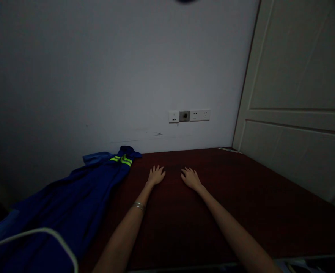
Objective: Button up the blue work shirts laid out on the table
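My left hand (156, 175) lies palm down on the dark red-brown tabletop (173, 227), its fingers spread and holding nothing. A silvery bracelet (139, 206) circles that wrist. Across a short gap to the right, my right hand (190, 178) rests on the same surface, also palm down with fingers apart. To the left of my left hand lies a blue garment (79, 197) with yellow-green and grey reflective stripes, stretching from the wall down to the lower left. Neither hand touches the garment.
A pale wall (113, 76) rises behind the tabletop, with a row of sockets (200, 115) above its far edge. On the right stands a light panelled door (298, 83). A white cord (46, 230) curves over the lower left. The room is dim.
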Demonstrator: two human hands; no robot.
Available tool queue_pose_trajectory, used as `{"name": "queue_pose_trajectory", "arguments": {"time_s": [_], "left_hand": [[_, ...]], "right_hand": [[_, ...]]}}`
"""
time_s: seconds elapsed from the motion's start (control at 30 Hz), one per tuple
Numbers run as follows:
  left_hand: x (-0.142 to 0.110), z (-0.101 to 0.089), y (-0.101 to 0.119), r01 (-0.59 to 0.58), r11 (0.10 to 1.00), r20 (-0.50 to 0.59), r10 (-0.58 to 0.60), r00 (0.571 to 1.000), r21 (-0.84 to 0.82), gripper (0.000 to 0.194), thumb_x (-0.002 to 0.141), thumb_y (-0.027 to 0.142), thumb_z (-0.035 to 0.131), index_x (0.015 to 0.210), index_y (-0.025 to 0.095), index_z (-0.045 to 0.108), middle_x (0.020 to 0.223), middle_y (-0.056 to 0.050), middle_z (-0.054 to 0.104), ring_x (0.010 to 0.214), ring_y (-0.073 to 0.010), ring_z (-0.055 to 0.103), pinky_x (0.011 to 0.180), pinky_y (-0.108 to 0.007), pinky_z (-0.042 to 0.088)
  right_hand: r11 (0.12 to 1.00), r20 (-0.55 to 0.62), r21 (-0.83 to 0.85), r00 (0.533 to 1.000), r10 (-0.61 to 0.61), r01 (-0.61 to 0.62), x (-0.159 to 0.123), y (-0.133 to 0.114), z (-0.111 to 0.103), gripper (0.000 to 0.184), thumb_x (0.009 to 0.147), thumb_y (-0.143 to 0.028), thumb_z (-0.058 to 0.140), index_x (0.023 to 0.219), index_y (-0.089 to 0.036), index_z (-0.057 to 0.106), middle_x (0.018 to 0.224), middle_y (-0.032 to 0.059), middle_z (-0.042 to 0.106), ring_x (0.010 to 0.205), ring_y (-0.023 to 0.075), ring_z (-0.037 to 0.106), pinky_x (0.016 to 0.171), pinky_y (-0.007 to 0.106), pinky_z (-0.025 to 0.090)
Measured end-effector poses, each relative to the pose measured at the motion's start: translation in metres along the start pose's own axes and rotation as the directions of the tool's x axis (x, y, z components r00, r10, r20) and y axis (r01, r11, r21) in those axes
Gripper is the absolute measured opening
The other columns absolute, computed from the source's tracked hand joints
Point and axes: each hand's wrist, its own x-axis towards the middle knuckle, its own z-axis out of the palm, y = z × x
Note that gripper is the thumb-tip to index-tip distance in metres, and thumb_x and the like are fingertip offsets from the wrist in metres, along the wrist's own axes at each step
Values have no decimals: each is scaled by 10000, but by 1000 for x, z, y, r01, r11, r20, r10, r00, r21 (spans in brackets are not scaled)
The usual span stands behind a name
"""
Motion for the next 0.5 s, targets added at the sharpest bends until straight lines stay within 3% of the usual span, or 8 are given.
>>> {"name": "queue_pose_trajectory", "arguments": {"time_s": [0.5], "left_hand": [[-8, -1, 3, -19, 1000, -12, 19, 1000, 6, 577, 852, 492, 162, 1331, 205, 305, 1410, -93, 241, 1290, -334, 157, 1021, -503, 155]], "right_hand": [[1000, -5, -27, 1000, -13, 12, 4, 3, 10, 474, 849, -354, 281, 1249, -169, 456, 1337, 92, 385, 1255, 265, 270, 1004, 451, 181]]}}
